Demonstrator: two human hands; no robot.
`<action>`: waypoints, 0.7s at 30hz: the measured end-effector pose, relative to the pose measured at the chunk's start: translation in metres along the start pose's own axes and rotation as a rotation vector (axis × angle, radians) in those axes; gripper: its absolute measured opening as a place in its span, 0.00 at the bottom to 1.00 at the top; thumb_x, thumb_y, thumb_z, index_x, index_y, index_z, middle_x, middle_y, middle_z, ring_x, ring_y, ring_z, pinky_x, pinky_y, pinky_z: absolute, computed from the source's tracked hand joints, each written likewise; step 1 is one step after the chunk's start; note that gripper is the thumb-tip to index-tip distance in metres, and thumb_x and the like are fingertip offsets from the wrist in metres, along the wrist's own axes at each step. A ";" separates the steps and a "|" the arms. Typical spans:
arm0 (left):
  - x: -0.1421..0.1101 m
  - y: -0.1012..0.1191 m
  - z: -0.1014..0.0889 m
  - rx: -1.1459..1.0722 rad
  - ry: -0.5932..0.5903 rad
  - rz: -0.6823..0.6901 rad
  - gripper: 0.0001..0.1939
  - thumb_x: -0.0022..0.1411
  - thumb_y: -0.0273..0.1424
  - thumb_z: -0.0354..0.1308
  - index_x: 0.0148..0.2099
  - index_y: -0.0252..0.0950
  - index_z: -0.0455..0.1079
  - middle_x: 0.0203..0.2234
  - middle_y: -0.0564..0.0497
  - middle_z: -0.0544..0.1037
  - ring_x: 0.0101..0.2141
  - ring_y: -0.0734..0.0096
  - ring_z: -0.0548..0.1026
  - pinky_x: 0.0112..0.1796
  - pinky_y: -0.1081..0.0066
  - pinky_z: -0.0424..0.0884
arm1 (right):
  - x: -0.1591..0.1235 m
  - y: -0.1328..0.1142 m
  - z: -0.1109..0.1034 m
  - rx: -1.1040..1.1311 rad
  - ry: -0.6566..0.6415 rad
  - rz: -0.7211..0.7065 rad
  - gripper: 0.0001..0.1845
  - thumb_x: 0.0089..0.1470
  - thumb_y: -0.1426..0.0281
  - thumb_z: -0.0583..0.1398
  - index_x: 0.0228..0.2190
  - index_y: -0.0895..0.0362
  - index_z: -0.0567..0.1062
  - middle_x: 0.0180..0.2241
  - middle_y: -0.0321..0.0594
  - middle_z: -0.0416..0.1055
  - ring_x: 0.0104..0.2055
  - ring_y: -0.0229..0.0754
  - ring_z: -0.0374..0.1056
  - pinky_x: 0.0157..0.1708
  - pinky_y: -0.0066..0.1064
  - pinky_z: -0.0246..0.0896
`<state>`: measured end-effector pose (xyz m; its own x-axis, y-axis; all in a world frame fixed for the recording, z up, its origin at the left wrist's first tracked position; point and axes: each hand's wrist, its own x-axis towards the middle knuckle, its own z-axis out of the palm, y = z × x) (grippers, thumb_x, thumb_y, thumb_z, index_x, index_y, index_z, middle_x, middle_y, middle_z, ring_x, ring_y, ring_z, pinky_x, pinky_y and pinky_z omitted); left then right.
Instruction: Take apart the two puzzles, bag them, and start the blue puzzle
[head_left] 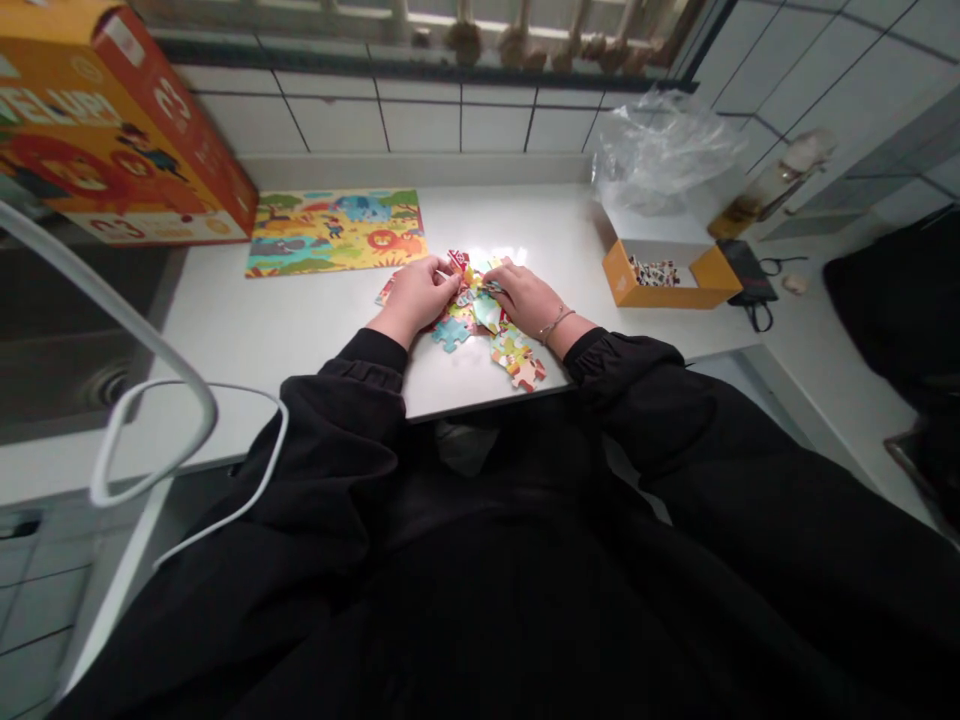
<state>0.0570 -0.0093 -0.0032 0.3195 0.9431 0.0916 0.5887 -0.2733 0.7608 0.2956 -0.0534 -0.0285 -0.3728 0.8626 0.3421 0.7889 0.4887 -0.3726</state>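
Several colourful jigsaw puzzle pieces (pixel 451 333) lie in a loose pile on the white countertop in front of me. At the pile's left edge, my left hand (pixel 421 295) is closed, thumb and fingers pinched on a puzzle piece that its fingers mostly cover. Across from it, my right hand (pixel 526 298) bends over the pile with its fingers closed on another puzzle piece, partly hidden. A red piece (pixel 458 260) sticks up beside my left fingertips. Below my right hand, yellow and pink pieces (pixel 519 362) rest near the counter's front edge.
Behind my left hand lies a picture board (pixel 337 232) with animals. A large orange box (pixel 142 130) stands at the far left, by a sink (pixel 67 340). On the right is a small open box (pixel 671 285) with pieces inside, near clear plastic wrap (pixel 664 150). A white cable (pixel 180 370) loops at left.
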 end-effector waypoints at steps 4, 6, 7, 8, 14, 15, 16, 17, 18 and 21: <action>0.000 -0.007 0.000 0.045 0.027 0.067 0.09 0.70 0.39 0.65 0.45 0.38 0.77 0.34 0.49 0.82 0.37 0.61 0.75 0.37 0.66 0.65 | -0.007 -0.002 -0.003 0.015 0.053 0.027 0.18 0.71 0.66 0.54 0.55 0.58 0.78 0.52 0.55 0.80 0.55 0.59 0.74 0.59 0.50 0.70; 0.001 -0.009 -0.001 0.039 0.009 0.069 0.09 0.70 0.39 0.65 0.44 0.38 0.76 0.34 0.50 0.82 0.36 0.61 0.75 0.37 0.66 0.64 | -0.012 -0.002 -0.005 0.044 0.100 0.077 0.18 0.71 0.65 0.55 0.55 0.56 0.78 0.52 0.51 0.81 0.53 0.57 0.77 0.56 0.48 0.72; 0.002 -0.010 -0.001 0.039 -0.002 0.066 0.09 0.70 0.39 0.65 0.44 0.38 0.76 0.34 0.50 0.82 0.36 0.61 0.75 0.37 0.66 0.64 | -0.014 -0.001 -0.006 0.061 0.130 0.115 0.18 0.71 0.64 0.56 0.56 0.55 0.78 0.52 0.50 0.82 0.52 0.56 0.78 0.55 0.47 0.73; 0.002 -0.010 -0.001 0.041 -0.012 0.059 0.10 0.70 0.39 0.65 0.43 0.38 0.76 0.35 0.50 0.82 0.36 0.61 0.76 0.37 0.66 0.64 | -0.016 -0.001 -0.007 0.075 0.159 0.153 0.18 0.71 0.63 0.57 0.57 0.54 0.77 0.52 0.48 0.82 0.52 0.55 0.79 0.54 0.47 0.74; 0.009 -0.011 0.000 0.035 -0.045 0.036 0.09 0.69 0.39 0.65 0.42 0.39 0.76 0.35 0.49 0.82 0.37 0.59 0.76 0.36 0.64 0.62 | -0.022 0.006 -0.015 0.075 0.272 0.218 0.19 0.72 0.62 0.58 0.60 0.53 0.76 0.53 0.50 0.83 0.49 0.52 0.81 0.52 0.43 0.76; 0.009 -0.011 0.000 0.031 -0.048 0.029 0.09 0.69 0.39 0.65 0.41 0.39 0.76 0.35 0.49 0.82 0.37 0.59 0.77 0.36 0.64 0.62 | -0.022 0.006 -0.016 0.074 0.271 0.218 0.19 0.73 0.62 0.57 0.60 0.53 0.76 0.54 0.50 0.82 0.51 0.53 0.80 0.54 0.45 0.76; 0.009 -0.010 -0.001 0.026 -0.050 0.018 0.09 0.69 0.39 0.66 0.41 0.39 0.76 0.34 0.49 0.82 0.37 0.59 0.77 0.35 0.64 0.62 | -0.021 0.007 -0.016 0.070 0.259 0.217 0.19 0.73 0.62 0.57 0.60 0.52 0.75 0.56 0.50 0.81 0.54 0.53 0.80 0.56 0.47 0.75; 0.009 -0.010 -0.001 0.022 -0.051 0.004 0.09 0.69 0.39 0.65 0.40 0.39 0.76 0.34 0.49 0.82 0.36 0.59 0.77 0.35 0.65 0.62 | -0.020 0.008 -0.016 0.064 0.235 0.209 0.19 0.73 0.62 0.56 0.60 0.52 0.75 0.56 0.49 0.81 0.56 0.54 0.79 0.59 0.49 0.75; 0.009 -0.010 -0.002 0.016 -0.051 -0.010 0.09 0.69 0.39 0.66 0.39 0.39 0.76 0.33 0.49 0.82 0.36 0.60 0.77 0.35 0.65 0.62 | -0.019 0.009 -0.016 0.056 0.200 0.190 0.19 0.72 0.63 0.56 0.59 0.52 0.76 0.57 0.50 0.80 0.59 0.55 0.78 0.61 0.52 0.74; 0.008 -0.009 -0.004 0.010 -0.047 -0.028 0.10 0.69 0.40 0.66 0.38 0.40 0.75 0.32 0.50 0.82 0.34 0.60 0.77 0.35 0.64 0.63 | -0.018 0.012 -0.018 0.039 0.068 0.102 0.22 0.70 0.65 0.57 0.61 0.56 0.76 0.63 0.56 0.75 0.68 0.59 0.71 0.69 0.60 0.67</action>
<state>0.0514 0.0017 -0.0063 0.3368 0.9407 0.0397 0.6054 -0.2486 0.7561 0.3204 -0.0658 -0.0236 -0.2565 0.8979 0.3577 0.8010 0.4046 -0.4413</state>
